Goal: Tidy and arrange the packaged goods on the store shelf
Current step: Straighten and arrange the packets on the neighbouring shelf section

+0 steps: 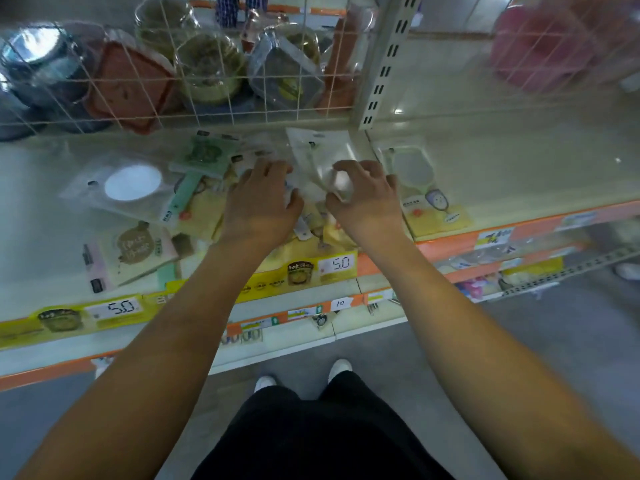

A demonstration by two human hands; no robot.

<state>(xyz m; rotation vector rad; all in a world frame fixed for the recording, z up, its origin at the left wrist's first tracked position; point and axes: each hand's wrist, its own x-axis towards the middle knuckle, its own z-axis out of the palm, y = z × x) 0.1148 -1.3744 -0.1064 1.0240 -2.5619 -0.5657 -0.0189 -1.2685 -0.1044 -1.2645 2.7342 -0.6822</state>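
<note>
Flat packaged goods lie scattered on the pale shelf (519, 161). A white pouch (322, 150) lies at the middle, and my right hand (363, 199) pinches its near end with curled fingers. My left hand (263, 199) rests with fingers spread on a heap of yellow and clear packets (311, 226) just left of it. Further left lie a clear packet with a white disc (131, 183), a green-carded packet (204, 155) and a pink-edged card packet (135, 251). To the right lies a clear packet on a yellow card (426, 199).
A wire grid fence (156, 95) behind the packets holds jars and containers. An upright shelf post (384, 64) rises at centre right. Yellow and orange price strips (337, 265) run along the front edge. Lower shelves and my feet (301, 374) are below.
</note>
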